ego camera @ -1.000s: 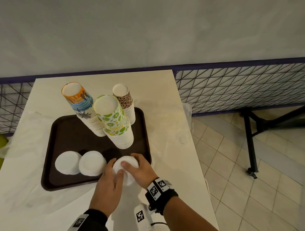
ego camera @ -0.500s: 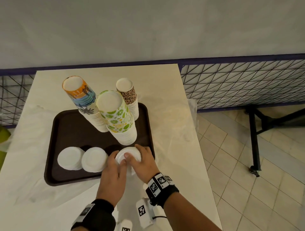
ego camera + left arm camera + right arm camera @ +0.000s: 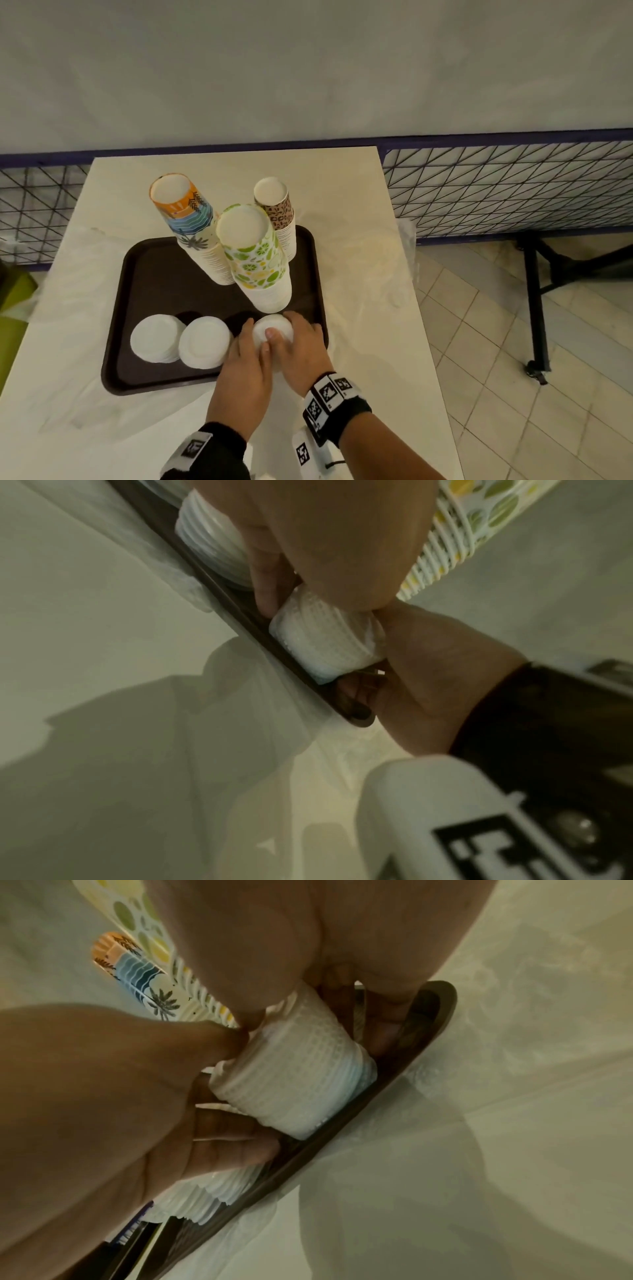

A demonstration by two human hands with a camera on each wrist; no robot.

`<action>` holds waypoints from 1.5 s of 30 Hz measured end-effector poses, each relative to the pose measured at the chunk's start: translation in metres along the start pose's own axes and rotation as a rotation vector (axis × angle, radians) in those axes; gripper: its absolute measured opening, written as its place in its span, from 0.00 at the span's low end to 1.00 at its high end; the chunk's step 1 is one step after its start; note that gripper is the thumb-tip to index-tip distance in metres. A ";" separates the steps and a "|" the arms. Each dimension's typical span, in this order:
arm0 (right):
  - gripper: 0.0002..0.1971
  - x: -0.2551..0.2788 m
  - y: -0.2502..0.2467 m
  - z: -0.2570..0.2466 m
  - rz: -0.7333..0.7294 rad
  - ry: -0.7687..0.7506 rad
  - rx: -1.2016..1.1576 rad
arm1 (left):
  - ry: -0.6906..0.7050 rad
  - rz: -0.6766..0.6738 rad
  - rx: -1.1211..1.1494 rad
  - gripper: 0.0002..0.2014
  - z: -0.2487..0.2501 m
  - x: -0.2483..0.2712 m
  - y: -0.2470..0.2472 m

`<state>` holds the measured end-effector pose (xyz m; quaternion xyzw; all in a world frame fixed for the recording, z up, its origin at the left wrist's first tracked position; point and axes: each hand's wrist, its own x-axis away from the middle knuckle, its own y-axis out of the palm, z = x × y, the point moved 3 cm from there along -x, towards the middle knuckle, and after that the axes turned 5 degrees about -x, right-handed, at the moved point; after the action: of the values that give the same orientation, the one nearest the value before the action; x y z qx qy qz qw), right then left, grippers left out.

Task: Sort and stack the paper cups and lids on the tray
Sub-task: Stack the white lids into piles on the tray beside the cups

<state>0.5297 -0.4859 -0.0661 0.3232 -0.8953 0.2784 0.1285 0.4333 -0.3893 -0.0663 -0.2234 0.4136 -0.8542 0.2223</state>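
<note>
A dark brown tray [image 3: 147, 274] holds three tall stacks of paper cups: an orange-and-blue palm stack [image 3: 191, 226], a lime-print stack [image 3: 257, 260] and a leopard-print stack [image 3: 279, 212]. Two stacks of white lids [image 3: 154, 337] [image 3: 205, 342] stand at the tray's front left. A third stack of white lids [image 3: 272, 329] [image 3: 322, 642] [image 3: 298, 1080] sits at the front right corner of the tray. My left hand [image 3: 245, 370] and my right hand [image 3: 301, 346] grip it from either side, thumbs over the top.
The tray lies on a pale table [image 3: 359, 274] covered with clear plastic. A black mesh fence [image 3: 496, 192] runs behind it, and a black metal stand [image 3: 537, 301] is on the tiled floor to the right. The table's right edge is close to my right wrist.
Both hands have carried the stack of white lids forward from the tray's front rim into its front right corner, close to the lime-print cups.
</note>
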 end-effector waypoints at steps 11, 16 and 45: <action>0.29 -0.010 0.005 0.006 0.000 -0.068 0.090 | 0.127 0.037 -0.162 0.28 -0.008 0.000 0.007; 0.32 -0.011 0.004 0.005 -0.019 -0.066 0.104 | 0.136 -0.008 -0.172 0.28 -0.012 -0.004 0.008; 0.30 -0.019 -0.002 0.011 -0.078 0.127 -0.117 | 0.032 -0.008 0.131 0.44 -0.004 0.006 0.002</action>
<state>0.5449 -0.4838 -0.0823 0.3314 -0.8868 0.2405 0.2144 0.4265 -0.3912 -0.0689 -0.1964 0.3595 -0.8836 0.2266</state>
